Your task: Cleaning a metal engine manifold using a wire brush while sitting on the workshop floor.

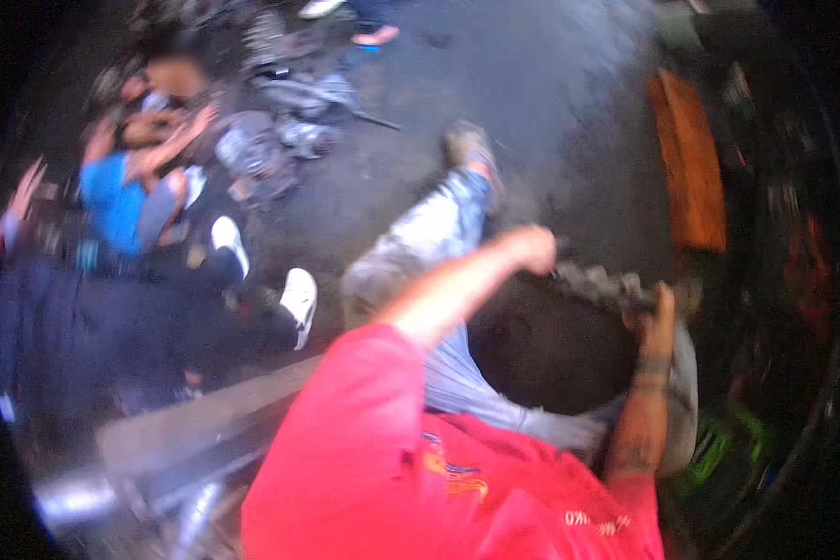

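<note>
Red shirt (355, 457) lies nearest; beyond it, both hands are at a grey chain-like piece (595, 282), apparently in the middle of the work.
The piece extends between the two hands, ahead of the body. Left hand (532, 248) is closed, as it seems, around one end; right hand (656, 317) is at the other end, but because of blur I cannot tell if it grips. No finished result is visible, so I judge something is left; how much, I cannot tell.
</note>
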`<action>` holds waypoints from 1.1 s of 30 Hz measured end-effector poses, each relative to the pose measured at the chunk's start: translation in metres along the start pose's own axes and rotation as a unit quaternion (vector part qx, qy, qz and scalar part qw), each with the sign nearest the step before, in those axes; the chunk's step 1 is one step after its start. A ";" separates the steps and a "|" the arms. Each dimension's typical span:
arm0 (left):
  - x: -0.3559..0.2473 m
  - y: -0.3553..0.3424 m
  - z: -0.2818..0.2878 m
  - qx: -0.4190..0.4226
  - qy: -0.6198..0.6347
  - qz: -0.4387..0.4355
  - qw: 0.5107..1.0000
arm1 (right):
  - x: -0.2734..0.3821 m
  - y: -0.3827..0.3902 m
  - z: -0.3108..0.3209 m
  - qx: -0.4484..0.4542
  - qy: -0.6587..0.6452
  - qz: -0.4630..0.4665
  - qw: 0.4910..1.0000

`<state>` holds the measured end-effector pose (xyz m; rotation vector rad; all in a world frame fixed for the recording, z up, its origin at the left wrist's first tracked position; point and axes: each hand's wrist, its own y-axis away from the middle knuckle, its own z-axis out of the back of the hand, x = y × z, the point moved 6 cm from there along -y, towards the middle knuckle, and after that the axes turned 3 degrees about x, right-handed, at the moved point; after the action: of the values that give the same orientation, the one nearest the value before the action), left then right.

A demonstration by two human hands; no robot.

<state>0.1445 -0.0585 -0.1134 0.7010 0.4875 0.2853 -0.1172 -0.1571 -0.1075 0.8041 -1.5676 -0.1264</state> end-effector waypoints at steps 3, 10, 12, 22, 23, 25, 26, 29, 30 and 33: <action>0.047 0.022 0.020 0.023 -0.032 -0.073 0.997 | 0.004 -0.014 -0.024 0.029 0.108 0.034 0.993; 0.053 -0.035 -0.047 -0.081 0.135 0.032 0.987 | -0.053 -0.069 -0.005 -0.162 -0.122 -0.247 0.948; 0.041 -0.049 -0.036 -0.002 0.120 -0.014 0.993 | -0.047 -0.057 -0.010 -0.170 -0.120 -0.242 0.948; 0.037 -0.002 -0.017 0.034 -0.006 -0.036 0.999 | -0.034 -0.050 -0.011 -0.148 -0.119 -0.216 0.958; 0.045 -0.020 -0.033 -0.001 0.053 -0.009 0.999 | -0.032 -0.048 -0.020 -0.138 -0.111 -0.218 0.960; 0.039 -0.047 -0.031 0.017 0.015 -0.010 1.000 | -0.027 -0.045 -0.027 -0.134 -0.134 -0.230 0.955; 0.042 -0.052 -0.033 0.043 -0.018 -0.004 0.999 | -0.031 -0.044 -0.029 -0.127 -0.126 -0.235 0.955; 0.013 -0.014 0.023 0.086 -0.077 -0.054 0.992 | -0.039 -0.041 0.005 -0.158 -0.121 -0.205 0.958; 0.012 0.002 0.041 0.073 -0.075 -0.077 0.991 | -0.040 -0.040 0.009 -0.168 -0.125 -0.220 0.953; 0.015 0.025 0.042 0.100 -0.064 -0.055 0.991 | -0.045 -0.042 0.018 -0.216 -0.123 -0.240 0.938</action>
<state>0.1766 -0.0564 -0.0737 0.8780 0.4343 0.0886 -0.1188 -0.1701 -0.1698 0.8214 -1.4647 -0.9271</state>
